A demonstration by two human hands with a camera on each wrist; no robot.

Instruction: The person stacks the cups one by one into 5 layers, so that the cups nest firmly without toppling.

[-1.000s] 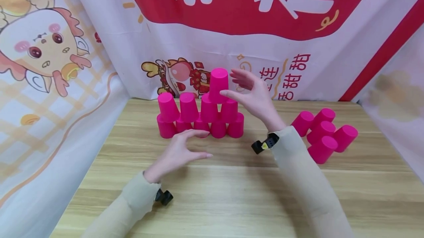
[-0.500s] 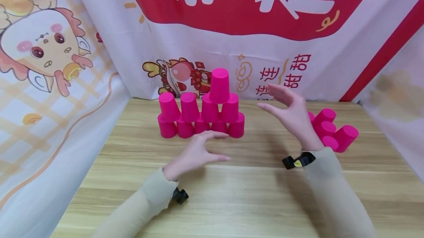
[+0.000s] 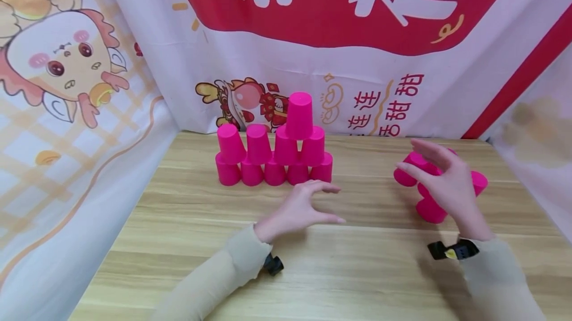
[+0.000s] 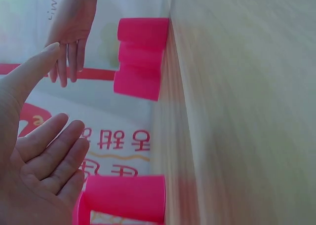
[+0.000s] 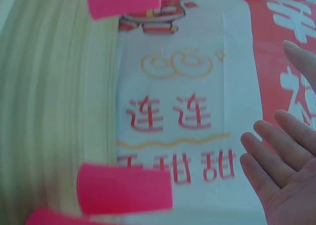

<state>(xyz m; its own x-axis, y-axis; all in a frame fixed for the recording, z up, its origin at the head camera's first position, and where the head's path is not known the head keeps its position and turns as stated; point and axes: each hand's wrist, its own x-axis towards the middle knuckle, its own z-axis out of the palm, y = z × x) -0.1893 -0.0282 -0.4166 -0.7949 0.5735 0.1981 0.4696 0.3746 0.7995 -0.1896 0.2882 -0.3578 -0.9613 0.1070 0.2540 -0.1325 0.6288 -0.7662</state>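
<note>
Standing mid-table, the cup pyramid [image 3: 274,152] blocked nothing; loose cups [image 3: 431,209] lay under the spread, empty right hand [image 3: 447,184], left hand [image 3: 304,209] empty, fingers spread.

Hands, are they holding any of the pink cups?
No. Left hand and right hand are both open; the right hovers over the loose cups.

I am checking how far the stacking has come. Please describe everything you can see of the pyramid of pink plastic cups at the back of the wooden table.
The pyramid of pink plastic cups stands near the table's back edge, before the printed banner. All cups are upside down, opaque and look smooth. Five form the bottom row, four sit above, and one tops the right side. Neither hand touches it; the left hand hovers just in front.
</note>
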